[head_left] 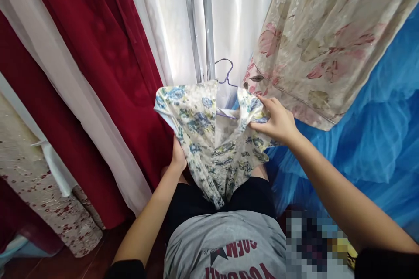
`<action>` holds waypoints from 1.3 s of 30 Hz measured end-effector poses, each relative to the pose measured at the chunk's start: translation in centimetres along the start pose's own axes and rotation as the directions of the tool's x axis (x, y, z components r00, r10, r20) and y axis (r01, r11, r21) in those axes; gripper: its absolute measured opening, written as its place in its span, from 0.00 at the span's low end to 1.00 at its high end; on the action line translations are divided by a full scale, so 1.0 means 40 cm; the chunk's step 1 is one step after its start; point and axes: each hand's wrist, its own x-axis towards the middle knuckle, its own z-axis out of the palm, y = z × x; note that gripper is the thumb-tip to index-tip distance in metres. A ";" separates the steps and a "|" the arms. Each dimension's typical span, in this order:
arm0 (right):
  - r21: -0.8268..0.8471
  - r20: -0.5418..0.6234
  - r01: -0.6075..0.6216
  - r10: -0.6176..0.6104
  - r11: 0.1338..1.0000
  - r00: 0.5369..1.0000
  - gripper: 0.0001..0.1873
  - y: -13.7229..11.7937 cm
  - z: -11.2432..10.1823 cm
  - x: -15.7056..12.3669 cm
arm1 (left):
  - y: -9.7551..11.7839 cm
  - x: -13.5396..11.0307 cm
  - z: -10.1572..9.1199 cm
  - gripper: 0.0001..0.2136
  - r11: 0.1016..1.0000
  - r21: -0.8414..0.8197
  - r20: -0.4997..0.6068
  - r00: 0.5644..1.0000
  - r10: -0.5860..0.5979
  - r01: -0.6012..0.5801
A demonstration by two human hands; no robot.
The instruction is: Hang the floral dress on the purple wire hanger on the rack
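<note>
A cream blouse with blue and green flowers hangs on a purple wire hanger in front of my lap. The hanger's hook sticks up above the open V-shaped neckline; most of its frame is inside the cloth. My right hand pinches the blouse's shoulder near the collar, thumb below and fingers on top. At the blouse's other side edge, under the sleeve, my left hand grips the cloth, its fingers hidden behind the fabric.
Grey metal poles stand behind the hanger, before a white curtain. Long dark red cloth hangs on the left. A floral beige garment and blue ruffled tulle are on the right. Reddish floor shows at lower left.
</note>
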 end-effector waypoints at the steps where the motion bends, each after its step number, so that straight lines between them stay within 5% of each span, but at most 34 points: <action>1: -0.001 0.005 -0.001 0.001 1.000 1.000 0.47 -0.006 -0.002 0.021 | -0.022 -0.009 -0.010 0.38 0.999 -0.028 -0.061 0.998 0.017 -0.019; 5: -0.008 0.068 0.088 -0.087 0.996 0.994 0.46 -0.031 -0.019 0.071 | -0.091 -0.055 -0.040 0.34 0.994 -0.066 -0.177 0.982 0.073 -0.086; 12: -0.037 0.181 0.233 -0.222 0.972 0.958 0.51 -0.022 -0.073 0.044 | -0.147 -0.219 -0.046 0.24 0.996 0.086 -0.044 0.999 0.027 -0.023; 15: -0.014 0.156 0.229 -0.224 0.973 0.962 0.50 -0.015 -0.063 0.043 | -0.161 -0.261 -0.028 0.22 0.998 0.059 -0.121 0.993 0.009 -0.002; 22: 0.216 0.092 0.298 -0.323 0.930 0.942 0.44 0.030 -0.044 0.083 | -0.144 -0.274 0.011 0.27 0.998 0.002 -0.233 0.971 0.063 -0.064; 32: 0.368 0.205 0.313 -0.404 0.876 0.891 0.44 0.055 -0.111 0.127 | -0.138 -0.299 0.048 0.25 0.999 -0.008 -0.154 0.987 0.048 -0.050; 35: 0.259 0.204 0.351 -0.407 0.900 0.890 0.47 0.044 -0.117 0.109 | -0.157 -0.306 0.045 0.25 0.998 0.059 -0.158 0.987 -0.017 0.027; 39: 0.156 0.077 0.266 -0.280 0.951 0.957 0.41 -0.038 -0.060 0.000 | -0.190 -0.318 0.019 0.23 0.982 0.155 -0.116 0.989 -0.090 0.107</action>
